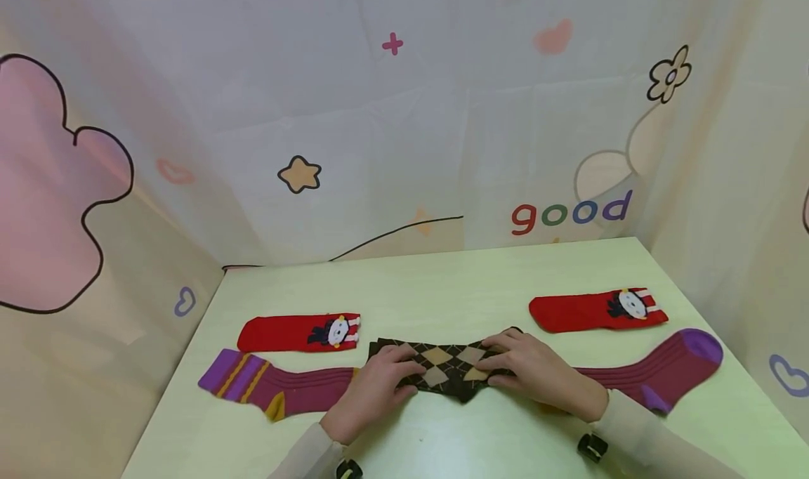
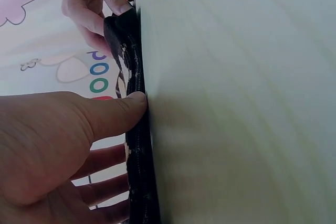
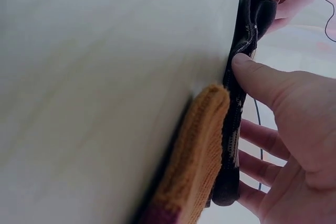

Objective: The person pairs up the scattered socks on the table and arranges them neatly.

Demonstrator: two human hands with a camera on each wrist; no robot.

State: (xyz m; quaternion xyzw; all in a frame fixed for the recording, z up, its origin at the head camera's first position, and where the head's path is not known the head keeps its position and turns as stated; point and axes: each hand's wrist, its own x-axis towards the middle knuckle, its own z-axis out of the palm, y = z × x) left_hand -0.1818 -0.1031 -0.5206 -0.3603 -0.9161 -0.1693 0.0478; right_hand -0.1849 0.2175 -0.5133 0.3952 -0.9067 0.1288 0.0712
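Note:
Dark brown argyle socks with beige diamonds lie flat across the middle of the table. My left hand rests on their left part, fingers spread over the top and thumb at the near edge. On the right part lies my right hand, its fingers reaching inward. Both wrist views show a thumb touching the socks' dark edge. A purple-and-maroon sock extends left from beside my left hand. Another maroon sock lies partly hidden behind my right wrist; a mustard knitted edge appears there.
Behind the argyle socks, a red sock with a cartoon figure lies at the left and a matching red sock at the right. The pale table backs onto a printed curtain, with curtain at both sides too.

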